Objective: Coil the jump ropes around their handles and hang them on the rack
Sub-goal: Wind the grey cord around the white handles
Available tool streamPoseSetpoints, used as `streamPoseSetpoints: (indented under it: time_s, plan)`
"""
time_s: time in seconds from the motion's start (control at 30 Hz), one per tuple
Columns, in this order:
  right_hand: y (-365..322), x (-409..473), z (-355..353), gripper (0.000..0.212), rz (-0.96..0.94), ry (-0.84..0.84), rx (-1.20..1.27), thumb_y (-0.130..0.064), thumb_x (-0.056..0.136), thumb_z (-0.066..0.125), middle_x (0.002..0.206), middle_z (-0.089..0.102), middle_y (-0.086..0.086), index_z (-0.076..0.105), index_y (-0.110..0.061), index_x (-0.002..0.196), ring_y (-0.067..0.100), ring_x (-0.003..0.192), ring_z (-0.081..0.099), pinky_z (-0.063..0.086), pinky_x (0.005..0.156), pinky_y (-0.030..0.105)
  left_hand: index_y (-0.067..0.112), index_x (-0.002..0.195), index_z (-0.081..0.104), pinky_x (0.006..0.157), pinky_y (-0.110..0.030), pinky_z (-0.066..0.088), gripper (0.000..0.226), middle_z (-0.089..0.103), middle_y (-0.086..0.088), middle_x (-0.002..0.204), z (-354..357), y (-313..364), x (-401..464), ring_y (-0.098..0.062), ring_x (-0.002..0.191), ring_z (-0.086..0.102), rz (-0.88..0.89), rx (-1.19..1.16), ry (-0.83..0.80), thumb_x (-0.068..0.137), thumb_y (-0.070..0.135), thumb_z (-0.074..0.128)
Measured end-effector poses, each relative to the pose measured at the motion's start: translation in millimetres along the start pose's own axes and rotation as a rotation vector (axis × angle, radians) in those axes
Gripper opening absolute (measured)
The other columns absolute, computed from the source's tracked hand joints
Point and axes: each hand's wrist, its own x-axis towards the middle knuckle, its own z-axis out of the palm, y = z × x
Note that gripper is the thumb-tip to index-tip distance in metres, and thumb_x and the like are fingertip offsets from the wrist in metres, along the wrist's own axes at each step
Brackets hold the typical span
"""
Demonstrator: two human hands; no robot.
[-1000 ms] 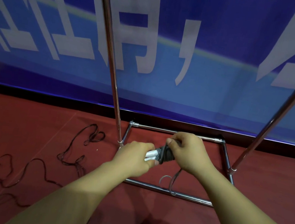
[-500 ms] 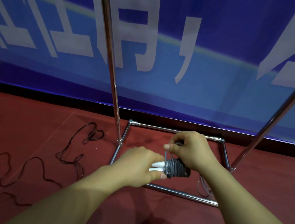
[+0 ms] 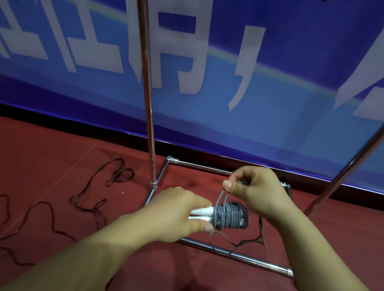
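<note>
The blue banner [image 3: 224, 51] with white lettering fills the background, and in front of it stands the chrome rack [image 3: 232, 256], its two uprights rising out of view and its rectangular base lying on the red floor [image 3: 38, 143]. To the left a dark rope [image 3: 94, 203] sprawls in loose, tangled loops on the floor, not yet coiled. Above the rack's base the person holds the grey jump rope [image 3: 229, 216], most of it already wound in tight turns around its two handles [image 3: 201, 214], whose white ends lie side by side. The left hand [image 3: 176, 214] grips those white ends, fingers curled round them. The right hand [image 3: 253, 191] pinches a short loop of grey cord between thumb and fingers just above the bundle. A thin tail of cord hangs below toward the base bar. The bundle looks light, and the cord seems springy and smooth, likely to unwind if released, so the handles are the firm place to hold, and the last loop probably needs tucking tightly before hanging
</note>
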Motion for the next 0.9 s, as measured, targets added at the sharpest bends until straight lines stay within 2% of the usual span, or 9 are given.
streamPoseSetpoints:
  time_s: [0.13,0.27,0.37,0.5,0.57,0.63,0.73,0.8,0.9]
  plan:
    - [-1,0,2,0.017,0.032,-0.041,0.119,-0.024,0.076,0.085,0.064,0.063,0.000,0.073,-0.014,0.072,0.008,0.059,0.053,0.048,0.060,0.024,0.019,0.074,0.045,0.058,-0.039,0.036,0.041,0.042,-0.005,0.062,-2,2,-2,-0.019,0.060,0.039,0.034,-0.094,-0.030,0.087,0.049,0.070]
    - [-5,0,-2,0.024,0.069,-0.124,0.300,-0.030,0.064,0.084,0.068,0.066,0.007,0.074,-0.011,0.074,0.011,0.062,0.059,0.050,0.062,0.021,0.009,0.082,0.058,0.059,-0.033,0.035,0.020,0.047,-0.008,0.067,-9,-1,-3,-0.012,0.061,0.039,0.070,-0.484,-0.180,0.093,0.022,0.069]
    - [-9,0,-4,0.026,0.072,-0.163,0.413,-0.029,0.066,0.081,0.066,0.066,0.005,0.072,-0.007,0.076,0.011,0.057,0.059,0.050,0.057,0.022,-0.002,0.092,0.061,0.058,-0.028,0.035,0.015,0.049,-0.009,0.071,-12,-3,-4,-0.017,0.062,0.041,0.081,-0.712,-0.197,0.096,0.010,0.067]
    - [-10,-1,0,0.017,0.070,-0.196,0.451,-0.020,0.075,0.083,0.064,0.062,0.004,0.069,-0.011,0.072,0.013,0.055,0.052,0.042,0.052,0.023,-0.004,0.107,0.065,0.060,-0.025,0.047,0.020,0.063,-0.005,0.078,-9,-6,0,-0.015,0.065,0.056,0.025,-0.884,-0.089,0.093,0.009,0.070]
    - [-9,-1,7,0.021,0.090,-0.202,0.377,-0.003,0.080,0.067,0.056,0.052,0.003,0.060,-0.015,0.064,0.015,0.052,0.039,0.028,0.050,0.023,0.001,0.108,0.066,0.060,-0.022,0.050,0.018,0.069,0.000,0.079,-8,-8,3,-0.011,0.062,0.061,-0.035,-0.933,-0.021,0.092,0.008,0.071]
    - [-6,-2,13,0.031,0.162,-0.175,0.338,0.008,0.085,0.055,0.054,0.054,0.002,0.057,-0.014,0.063,0.013,0.047,0.034,0.023,0.048,0.023,0.006,0.106,0.067,0.058,-0.020,0.050,0.013,0.071,0.000,0.077,-4,-10,6,-0.009,0.058,0.061,-0.109,-0.978,0.050,0.093,0.004,0.068]
    - [-10,0,19,0.024,0.184,-0.198,0.354,-0.006,0.097,0.058,0.062,0.060,0.006,0.061,-0.007,0.074,0.011,0.044,0.033,0.022,0.042,0.019,0.007,0.100,0.068,0.054,-0.019,0.048,0.008,0.070,-0.003,0.073,-5,-15,10,-0.009,0.054,0.058,-0.191,-1.054,0.168,0.094,0.002,0.066]
    - [-11,-1,21,0.026,0.155,-0.219,0.285,-0.020,0.099,0.059,0.060,0.057,0.001,0.065,-0.006,0.079,0.009,0.044,0.035,0.026,0.041,0.019,0.006,0.099,0.068,0.052,-0.018,0.047,0.006,0.068,-0.005,0.074,-4,-18,14,-0.008,0.053,0.055,-0.247,-1.106,0.252,0.094,0.003,0.065]
    - [-11,-2,25,0.026,0.161,-0.250,0.154,-0.028,0.100,0.059,0.054,0.050,-0.010,0.070,-0.012,0.083,0.005,0.045,0.039,0.032,0.044,0.018,0.005,0.100,0.069,0.051,-0.018,0.047,0.006,0.067,-0.005,0.072,-4,-27,18,-0.008,0.052,0.054,-0.355,-1.123,0.351,0.095,0.005,0.065]
